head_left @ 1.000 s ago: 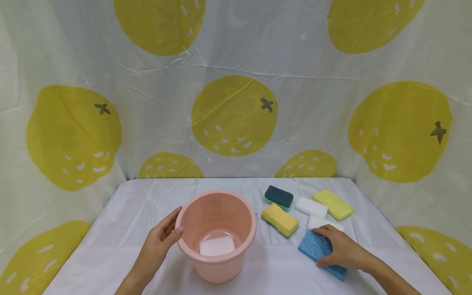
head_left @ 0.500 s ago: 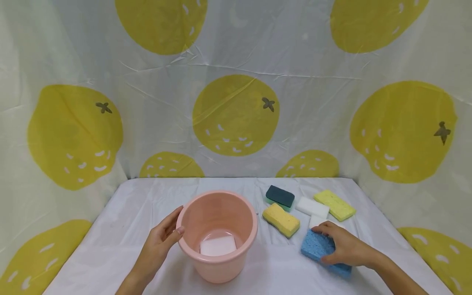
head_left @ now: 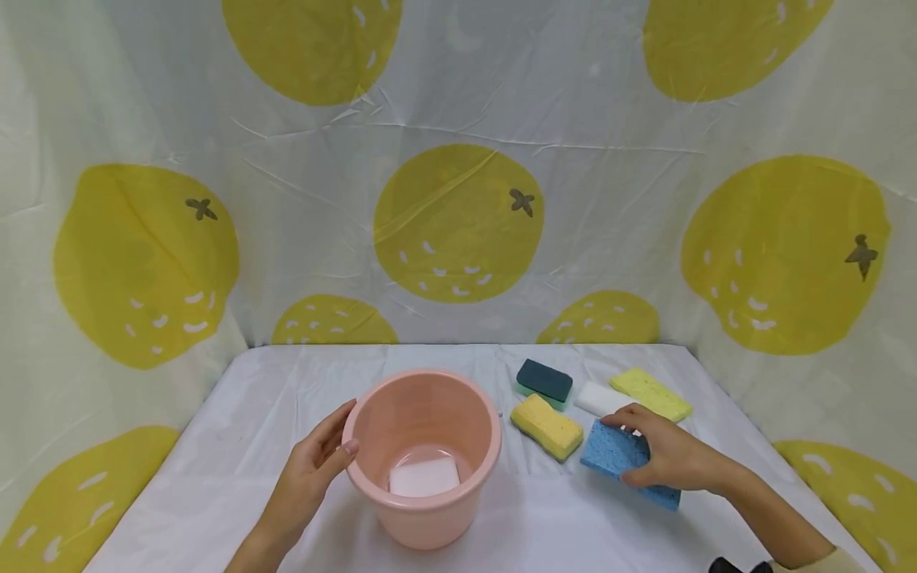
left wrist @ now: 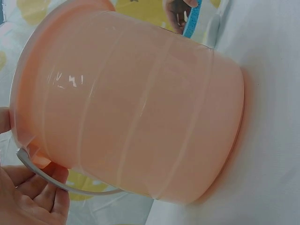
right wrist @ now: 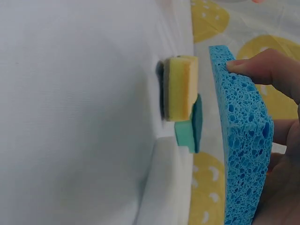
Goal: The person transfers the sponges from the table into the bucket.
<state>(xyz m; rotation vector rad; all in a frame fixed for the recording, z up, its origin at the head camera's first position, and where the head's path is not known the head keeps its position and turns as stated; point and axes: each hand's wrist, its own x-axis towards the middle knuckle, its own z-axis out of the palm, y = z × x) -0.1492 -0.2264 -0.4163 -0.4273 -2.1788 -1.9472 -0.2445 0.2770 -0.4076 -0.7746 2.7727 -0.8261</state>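
Observation:
A pink bucket (head_left: 426, 521) stands upright on the table with a white sponge (head_left: 424, 477) lying in its bottom. My left hand (head_left: 304, 477) grips the bucket's left side at the rim; the left wrist view shows the thumb at the rim and the fingers near the grey handle (left wrist: 70, 188). My right hand (head_left: 673, 454) pinches a blue sponge (head_left: 616, 450) by its long edges, between thumb and fingers. In the right wrist view this blue sponge (right wrist: 241, 136) is up off the cloth, its pores plainly visible.
Beyond the blue sponge lie a yellow sponge (head_left: 547, 427), a dark-topped green sponge (head_left: 544, 380), a white sponge (head_left: 602, 398) and a lime-yellow sponge (head_left: 652, 394). Another white block (right wrist: 161, 183) shows low in the right wrist view. A lemon-print curtain (head_left: 458, 318) hangs around the white-covered table (head_left: 322, 374).
The right hand has raised the blue sponge off the table and shifted it slightly away from me. It now covers the nearer white sponge in the head view. The left hand and bucket stay put.

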